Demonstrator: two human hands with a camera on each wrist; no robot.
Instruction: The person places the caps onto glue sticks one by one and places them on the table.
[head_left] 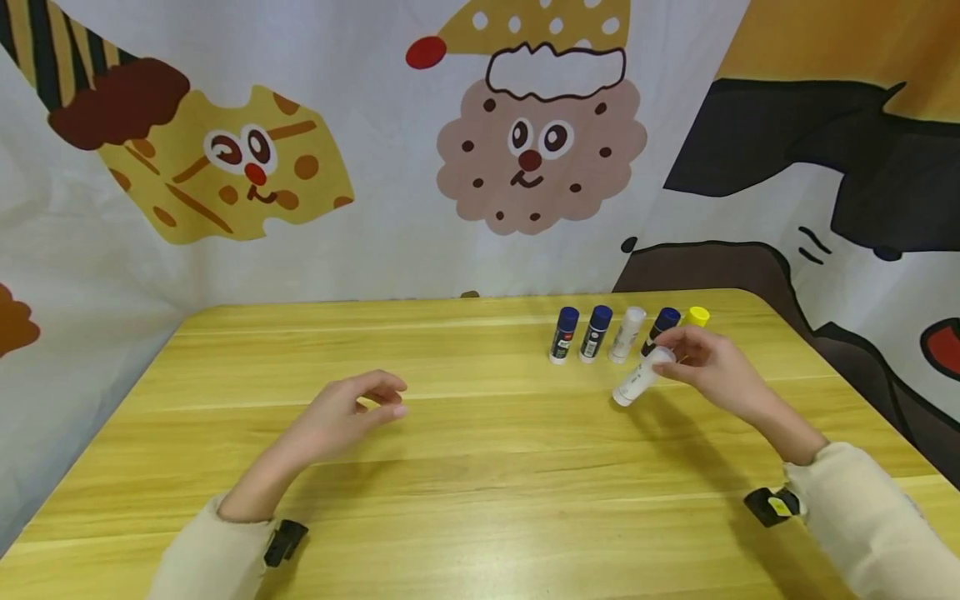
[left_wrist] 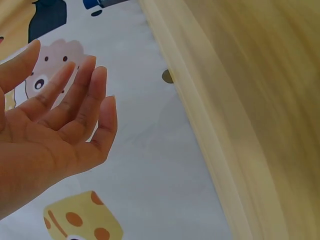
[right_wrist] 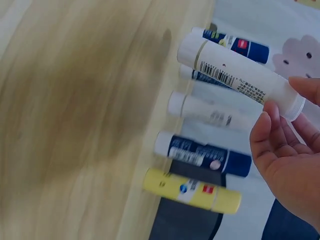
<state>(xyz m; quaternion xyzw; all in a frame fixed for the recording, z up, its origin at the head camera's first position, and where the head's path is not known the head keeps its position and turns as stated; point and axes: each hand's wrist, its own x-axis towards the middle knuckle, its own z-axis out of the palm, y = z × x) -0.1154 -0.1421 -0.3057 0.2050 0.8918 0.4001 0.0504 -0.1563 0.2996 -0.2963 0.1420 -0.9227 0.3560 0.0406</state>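
Note:
My right hand (head_left: 708, 367) pinches a white glue stick (head_left: 637, 382) by its capped end, tilted and in front of a row of glue sticks. In the right wrist view the held glue stick (right_wrist: 240, 75) shows a barcode and small print. Behind it stand two blue glue sticks (head_left: 565, 335) on the left, a white glue stick (head_left: 627, 335), another dark blue glue stick (head_left: 666, 321) and a yellow glue stick (head_left: 697, 317), the last two partly hidden by the hand. My left hand (head_left: 345, 417) hovers over the table with loosely bent fingers and holds nothing.
The wooden table (head_left: 465, 500) reaches back to a curtain (head_left: 397, 208) printed with cartoon food. Dark straps with small devices sit at both wrists. The upright glue sticks line up near the table's far right edge.

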